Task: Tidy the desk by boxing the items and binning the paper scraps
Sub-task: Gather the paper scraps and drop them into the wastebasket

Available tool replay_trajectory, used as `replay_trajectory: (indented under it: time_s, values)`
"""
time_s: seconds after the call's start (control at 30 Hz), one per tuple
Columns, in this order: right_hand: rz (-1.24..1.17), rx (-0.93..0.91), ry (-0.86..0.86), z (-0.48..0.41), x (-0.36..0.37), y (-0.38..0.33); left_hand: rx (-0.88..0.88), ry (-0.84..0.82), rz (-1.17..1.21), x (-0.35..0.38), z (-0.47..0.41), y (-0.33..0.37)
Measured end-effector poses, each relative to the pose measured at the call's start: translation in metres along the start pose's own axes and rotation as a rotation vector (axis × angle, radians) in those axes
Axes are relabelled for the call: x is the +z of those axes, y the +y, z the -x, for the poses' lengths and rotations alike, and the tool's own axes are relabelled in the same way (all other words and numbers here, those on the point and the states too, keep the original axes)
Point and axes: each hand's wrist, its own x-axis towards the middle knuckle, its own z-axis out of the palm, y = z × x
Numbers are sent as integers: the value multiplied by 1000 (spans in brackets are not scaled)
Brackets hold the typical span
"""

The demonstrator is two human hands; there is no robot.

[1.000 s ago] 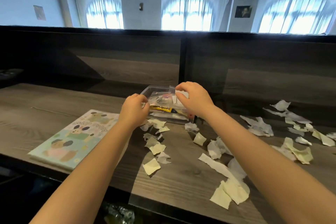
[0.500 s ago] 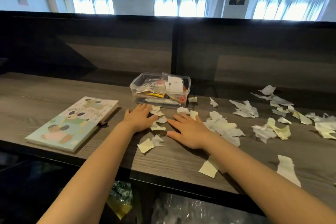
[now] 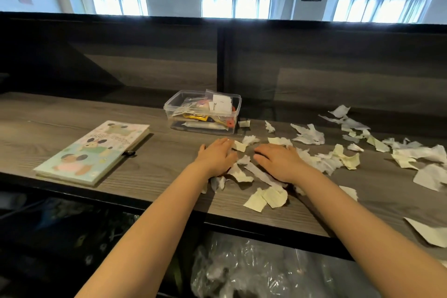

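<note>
A clear plastic box [image 3: 174, 106] filled with small items stands at the back of the desk, lidless. Torn white and pale yellow paper scraps [image 3: 263, 197] lie scattered from the desk's middle to its right end. My left hand [image 3: 216, 156] lies palm down on scraps near the front edge, fingers fairly straight. My right hand [image 3: 278, 162] lies flat on scraps beside it, with a small pile [image 3: 321, 162] bunched against its right side. Neither hand grips anything that I can see.
A pastel picture book [image 3: 93, 151] lies on the desk's left part. Below the front edge sits a bin lined with a clear plastic bag [image 3: 256, 271]. A dark partition [image 3: 338, 68] rises behind the desk. More scraps [image 3: 425, 176] reach the right edge.
My hands left the box, dropped to the desk and have drawn scraps toward the front edge. The view has shifted left, so the box sits further left of centre.
</note>
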Motion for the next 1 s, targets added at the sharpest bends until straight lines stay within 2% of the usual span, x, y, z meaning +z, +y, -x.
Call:
replay_trajectory:
  time_s: [0.1,0.3,0.4,0.47,0.53,0.63,0.73,0.83,1.0]
  values:
    - [-8,-56,85,12,-4,-11,-57,100,206,-11,12,0]
    - [-27,-223,157,46,3,-36,-86,255,228,-23,62,-15]
    - [67,-276,107,65,15,-35,-100,134,28,-5,80,-20]
    - [123,-247,49,70,21,-29,-126,28,-135,4,80,-16]
    - [109,-175,0,70,22,-18,-128,-26,-193,8,74,-4]
    - [93,-97,25,71,16,4,-72,-55,-215,16,63,20]
    - [61,-87,123,74,14,21,-25,-55,-218,26,54,45]
    - [-86,-80,294,83,12,32,20,-22,-142,36,49,67]
    - [-232,5,561,113,-2,60,71,280,-68,51,55,107]
